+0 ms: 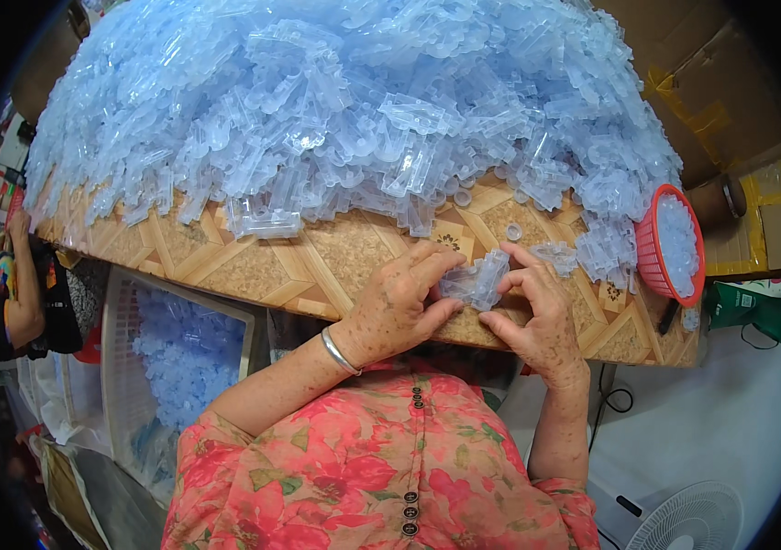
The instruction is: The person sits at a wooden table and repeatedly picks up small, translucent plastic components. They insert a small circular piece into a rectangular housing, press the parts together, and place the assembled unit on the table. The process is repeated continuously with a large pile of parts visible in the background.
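Clear plastic molded pieces (pixel 477 282) lie low over the near table edge, between my two hands. My left hand (pixel 395 298) is closed on their left side, thumb below and fingers above. At their right edge is my right hand (pixel 542 316), its thumb and fingers apart and the fingertips at or close to the plastic. A small clear ring (pixel 513 232) lies just beyond my right index finger. More loose clear pieces (pixel 555 257) rest beside that hand. A huge heap of pale bluish clear plastic pieces (pixel 344 119) covers the far part of the table.
The table (pixel 308 266) has a wood-patterned top. At its right end, a red basket (pixel 650 252) holds small clear parts. A pale crate (pixel 120 357) of similar plastic stands below left. Cardboard boxes (pixel 711 82), a green bag (pixel 757 312) and a white fan (pixel 697 518) are at right; another person's arm (pixel 23 284) is at left.
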Available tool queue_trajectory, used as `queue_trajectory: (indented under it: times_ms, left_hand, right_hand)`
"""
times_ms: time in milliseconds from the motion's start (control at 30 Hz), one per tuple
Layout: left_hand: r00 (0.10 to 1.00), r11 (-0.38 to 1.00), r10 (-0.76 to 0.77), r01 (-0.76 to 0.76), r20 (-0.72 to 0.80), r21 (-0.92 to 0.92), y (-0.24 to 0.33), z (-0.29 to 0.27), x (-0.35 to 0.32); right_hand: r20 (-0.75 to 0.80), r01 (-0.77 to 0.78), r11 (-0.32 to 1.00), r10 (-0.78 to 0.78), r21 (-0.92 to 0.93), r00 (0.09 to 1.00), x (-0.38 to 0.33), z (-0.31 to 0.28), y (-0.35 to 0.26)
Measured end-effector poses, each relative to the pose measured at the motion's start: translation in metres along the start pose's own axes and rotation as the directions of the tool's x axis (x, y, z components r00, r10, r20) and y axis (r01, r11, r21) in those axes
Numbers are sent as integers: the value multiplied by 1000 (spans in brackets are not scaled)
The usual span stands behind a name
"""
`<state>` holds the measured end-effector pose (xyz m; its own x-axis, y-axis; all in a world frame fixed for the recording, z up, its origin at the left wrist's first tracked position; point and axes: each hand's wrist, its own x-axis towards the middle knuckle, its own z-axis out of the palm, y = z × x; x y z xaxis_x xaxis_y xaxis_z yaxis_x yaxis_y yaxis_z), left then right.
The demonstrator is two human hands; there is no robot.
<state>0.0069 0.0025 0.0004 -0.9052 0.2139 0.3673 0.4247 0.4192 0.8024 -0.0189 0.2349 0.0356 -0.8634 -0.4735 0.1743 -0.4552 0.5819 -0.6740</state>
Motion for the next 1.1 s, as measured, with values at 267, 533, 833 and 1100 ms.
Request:
queue_trajectory:
  times_ms: [267, 533, 833, 1100]
  left_hand:
    - [1000, 1000, -10, 10, -5, -16, 2, -1, 0]
    - [1000, 1000, -12, 12, -8, -20, 2, -1, 1]
    - [1000, 1000, 9, -9, -11, 2, 1, 0, 1]
    - [999, 999, 30, -29, -25, 13, 1, 1, 2]
  right_hand:
    - [-162, 50, 999, -47, 16, 986, -9, 13, 1]
    - [-152, -50, 987, 74, 155, 986, -16, 12, 2]
    - [-63, 133, 978, -145, -162, 988, -10, -9, 14]
    - [-180, -166, 963, 128, -213, 975, -18, 14, -16]
